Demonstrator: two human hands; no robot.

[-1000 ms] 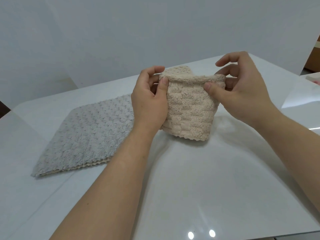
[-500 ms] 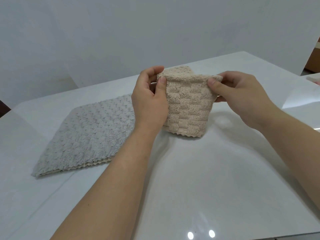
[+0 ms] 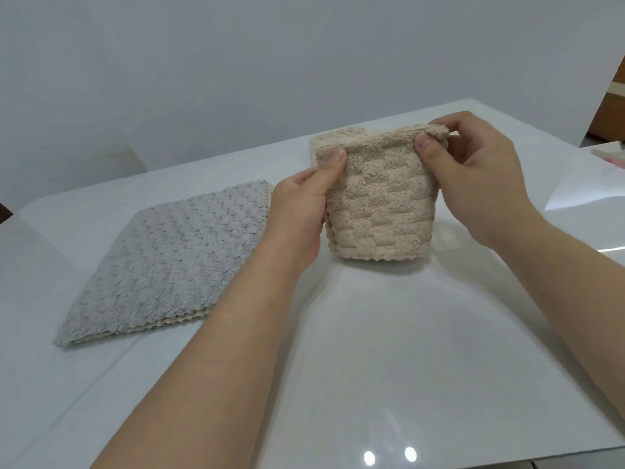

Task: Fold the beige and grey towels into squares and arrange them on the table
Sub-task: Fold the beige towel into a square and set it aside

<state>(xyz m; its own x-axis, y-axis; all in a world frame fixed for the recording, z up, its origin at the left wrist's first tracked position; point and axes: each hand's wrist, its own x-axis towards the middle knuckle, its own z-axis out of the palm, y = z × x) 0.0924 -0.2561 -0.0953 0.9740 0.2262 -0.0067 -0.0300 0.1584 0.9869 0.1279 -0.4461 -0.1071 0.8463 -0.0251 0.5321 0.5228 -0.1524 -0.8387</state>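
A small folded beige towel hangs upright just above the white table, right of centre. My left hand pinches its upper left corner between thumb and fingers. My right hand pinches its upper right corner, thumb in front. The towel's lower scalloped edge is near or touching the tabletop; I cannot tell which. A grey towel lies flat on the left of the table, with a beige edge showing beneath its near side.
A plain white wall rises behind the table. At the far right a second glossy white surface adjoins the table, with a brown wooden piece beyond it. Light reflections shine near the table's front edge.
My right hand has curled its fingers in and shifted its pinch along the top edge to the upper right corner. The beige towel has stayed upright between both hands, lifting slightly.
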